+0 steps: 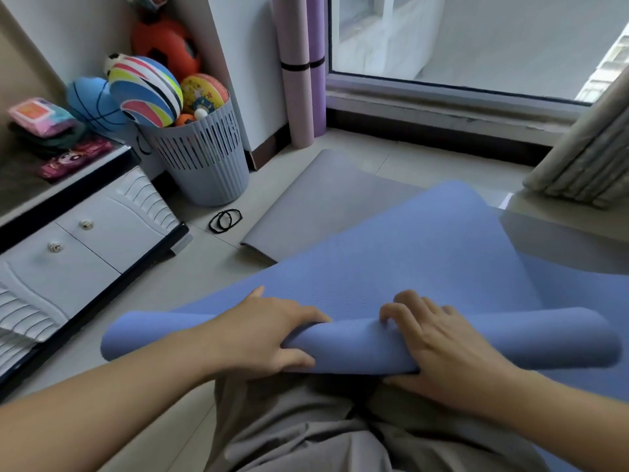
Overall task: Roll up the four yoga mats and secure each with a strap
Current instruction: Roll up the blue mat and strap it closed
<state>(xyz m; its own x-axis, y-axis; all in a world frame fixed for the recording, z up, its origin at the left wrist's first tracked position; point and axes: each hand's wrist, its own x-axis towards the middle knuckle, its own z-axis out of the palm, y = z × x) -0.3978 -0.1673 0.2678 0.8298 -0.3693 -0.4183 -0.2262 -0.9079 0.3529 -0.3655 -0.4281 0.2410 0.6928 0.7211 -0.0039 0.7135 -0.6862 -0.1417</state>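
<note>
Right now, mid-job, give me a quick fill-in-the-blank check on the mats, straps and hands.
1. The half-rolled mat gripped by the left hand and right hand is ____ in colour.
2. The loose black straps beside the grey mat lie on the ____.
3. ____ rolled mats stand upright, each already strapped.
Missing words: blue; floor; two.

A slatted grey basket (207, 165) stands on the tiled floor (190, 281) in the corner. It holds a striped ball (146, 90) and a yellow ball (204, 93); an orange ball (166, 46) sits behind. A blue ball (92, 100) lies just beside the basket. The counter (20, 185) carries a wipes pack (39, 115) and a pink pouch (75, 158). Two knobbed drawers (85, 240) are below. A window (476, 39) and curtain (585, 158) are at right.
</note>
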